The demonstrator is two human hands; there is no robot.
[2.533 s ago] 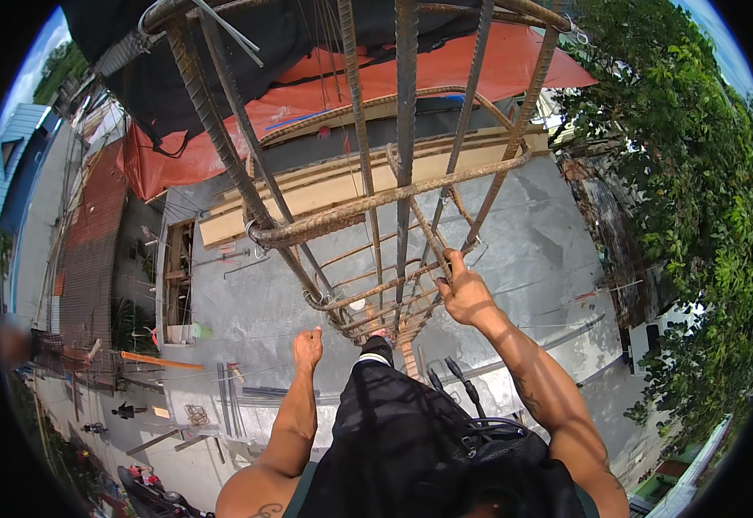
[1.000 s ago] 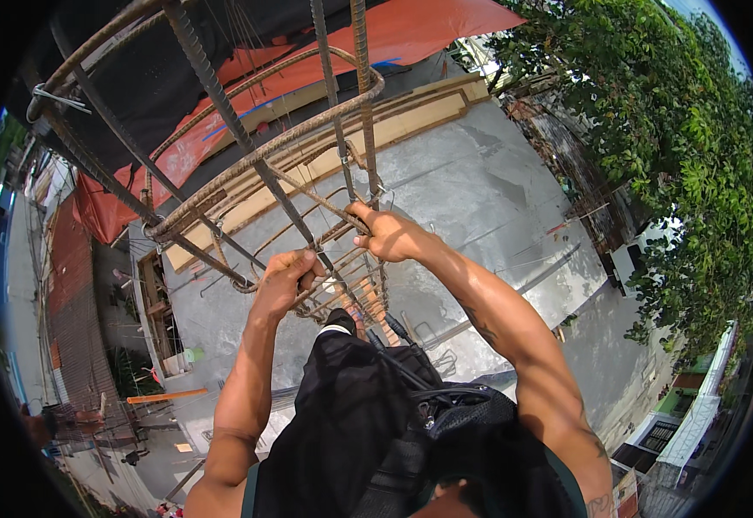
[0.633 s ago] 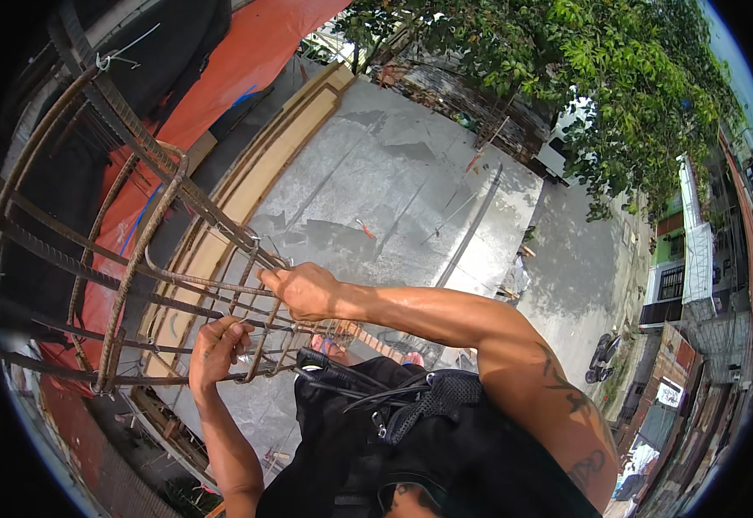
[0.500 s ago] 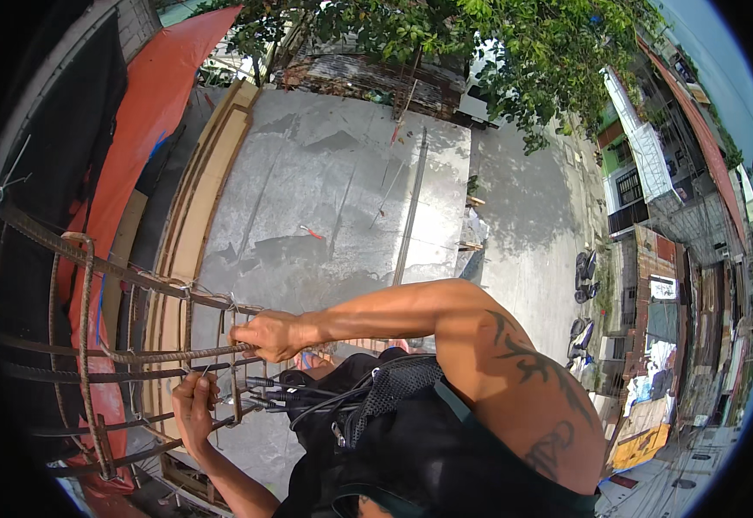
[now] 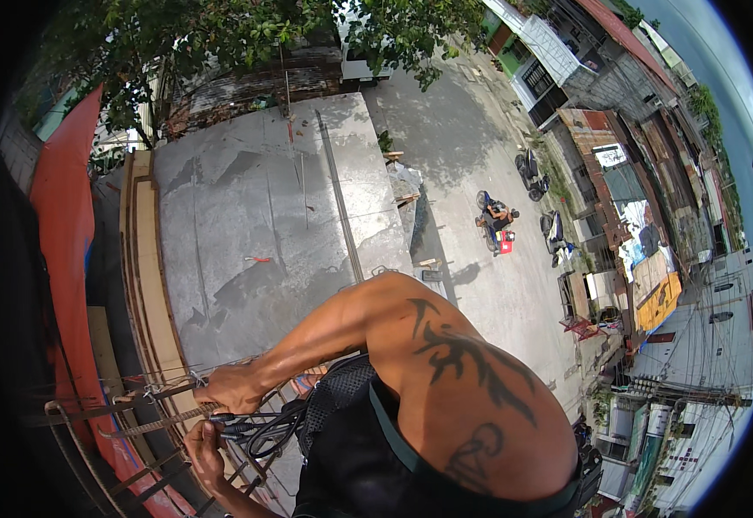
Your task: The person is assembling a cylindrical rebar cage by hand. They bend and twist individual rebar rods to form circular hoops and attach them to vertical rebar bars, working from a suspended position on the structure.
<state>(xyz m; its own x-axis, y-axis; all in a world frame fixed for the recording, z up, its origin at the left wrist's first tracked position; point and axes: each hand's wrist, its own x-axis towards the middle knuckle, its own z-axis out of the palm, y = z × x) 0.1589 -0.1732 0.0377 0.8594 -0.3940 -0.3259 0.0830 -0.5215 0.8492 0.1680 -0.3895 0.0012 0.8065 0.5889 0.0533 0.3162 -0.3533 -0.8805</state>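
While the rebar cage (image 5: 161,421) extends leftward from the gripping right hand (image 5: 234,388), the left hand (image 5: 206,454) curls, its hold unclear.

No legible lettering, no readable numbers — no decipherable signs, no labels.

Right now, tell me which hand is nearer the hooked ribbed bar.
Right. The right hand grips the hooked ribbed bar; the left hand is just below it in the picture.

An orange tarpaulin (image 5: 61,207) stretches near long wooden planks (image 5: 145,259) along a grey concrete slab (image 5: 230,190). Leafy tree branches (image 5: 247,34) overhang a rusty corrugated roof (image 5: 247,99). A motorcycle (image 5: 484,201) with a red box (image 5: 504,244) is on the street (image 5: 446,173).
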